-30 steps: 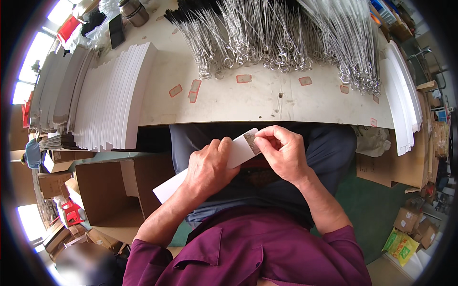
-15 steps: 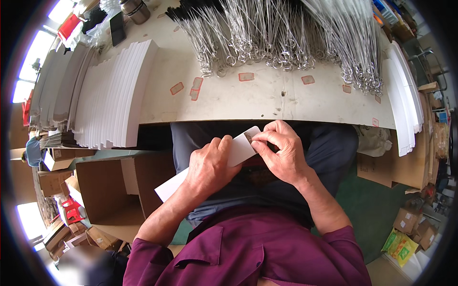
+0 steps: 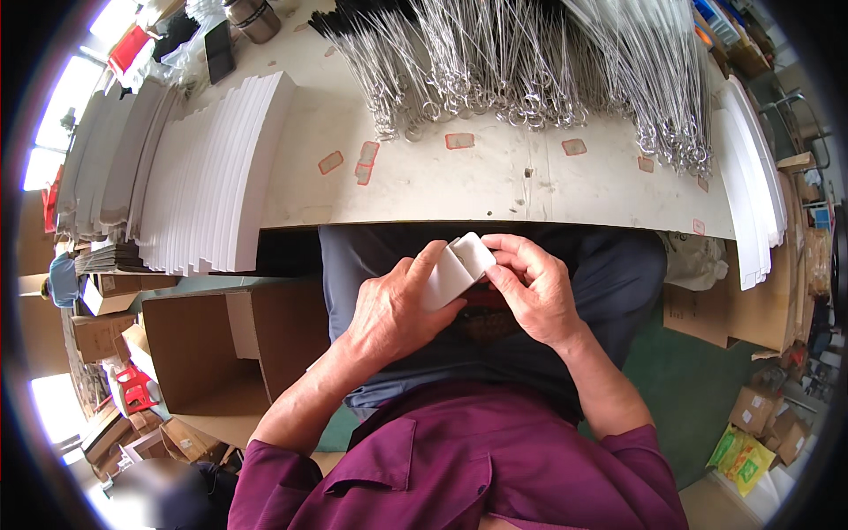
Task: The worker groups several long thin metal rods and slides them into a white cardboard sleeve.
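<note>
My left hand [image 3: 389,307] wraps round a long, narrow white cardboard box [image 3: 448,277] over my lap. The box tilts, its far end up with an end flap standing out. At that end my right hand [image 3: 541,291] pinches the flap's edge between thumb and fingers. Most of the box's lower length is hidden by my left hand and forearm. What lies inside the box cannot be made out.
Across the table [image 3: 397,190], thin metal rods with ring ends [image 3: 530,71] lie in dense bundles. Flat white cartons [image 3: 208,181] stand in rows at left, more white cartons [image 3: 746,177] at right. An open brown cardboard box [image 3: 203,349] sits at lower left.
The white box has turned so its end faces up more, and its lower length has gone behind my left forearm. My right fingers have shifted from the opening to the flap's outer edge.
</note>
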{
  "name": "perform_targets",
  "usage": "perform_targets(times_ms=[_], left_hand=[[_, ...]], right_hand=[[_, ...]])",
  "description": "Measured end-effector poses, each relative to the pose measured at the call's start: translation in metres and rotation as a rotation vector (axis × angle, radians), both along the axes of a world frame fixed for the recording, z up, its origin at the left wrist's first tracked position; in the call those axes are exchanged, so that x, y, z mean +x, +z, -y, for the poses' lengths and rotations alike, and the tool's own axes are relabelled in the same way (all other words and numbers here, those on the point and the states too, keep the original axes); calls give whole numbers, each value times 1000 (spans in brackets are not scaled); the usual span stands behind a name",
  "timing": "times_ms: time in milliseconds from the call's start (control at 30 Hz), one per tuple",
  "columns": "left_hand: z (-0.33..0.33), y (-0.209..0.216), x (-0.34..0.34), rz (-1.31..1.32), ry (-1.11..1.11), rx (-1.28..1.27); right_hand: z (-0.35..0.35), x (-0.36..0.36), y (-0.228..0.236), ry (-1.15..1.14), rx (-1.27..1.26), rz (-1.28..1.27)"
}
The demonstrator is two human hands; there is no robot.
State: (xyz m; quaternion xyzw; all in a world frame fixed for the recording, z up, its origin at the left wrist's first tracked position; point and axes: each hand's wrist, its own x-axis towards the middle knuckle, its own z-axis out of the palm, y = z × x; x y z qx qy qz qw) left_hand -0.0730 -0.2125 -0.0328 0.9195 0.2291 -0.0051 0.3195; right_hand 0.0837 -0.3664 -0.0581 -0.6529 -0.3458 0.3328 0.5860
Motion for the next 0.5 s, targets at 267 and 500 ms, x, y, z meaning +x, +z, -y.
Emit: perform_targets(times_ms=[267, 500], left_hand=[[4, -8, 4, 122, 24, -131], [6, -9, 9, 112, 22, -230]], right_hand=[[-7, -8, 6, -81, -60, -268], [-7, -20, -2, -112, -37, -292]])
